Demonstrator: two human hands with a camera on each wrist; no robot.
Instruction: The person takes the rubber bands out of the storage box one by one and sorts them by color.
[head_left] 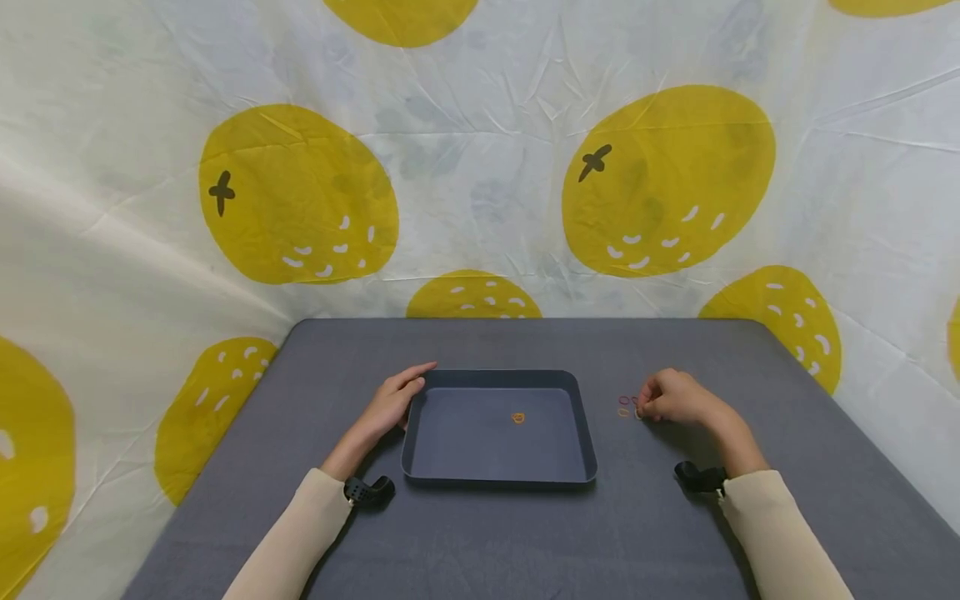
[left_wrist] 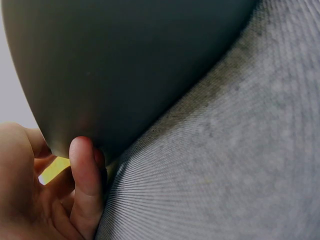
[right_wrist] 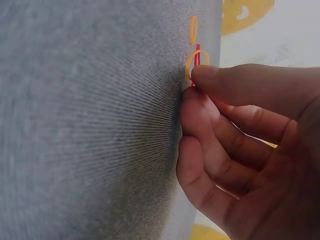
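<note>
A dark grey rectangular tray (head_left: 465,442) lies on the table, with small orange-yellow rubber bands (head_left: 518,418) inside, right of its middle. My left hand (head_left: 392,402) holds the tray's left side near the far corner. In the left wrist view, fingers (left_wrist: 85,170) press the outside of the tray wall (left_wrist: 125,65). Right of the tray, my right hand (head_left: 673,397) pinches a yellow rubber band (right_wrist: 188,67) between thumb and forefinger. A red rubber band (right_wrist: 198,48) shows just behind it. An orange rubber band (head_left: 623,412) and a purplish-red rubber band (head_left: 624,400) lie to the left of the fingertips.
The grey cloth-covered table (head_left: 510,542) extends around the tray on all sides. Behind it hangs a white curtain (head_left: 480,183) printed with big yellow fruit. Each wrist wears a black camera band (head_left: 701,477).
</note>
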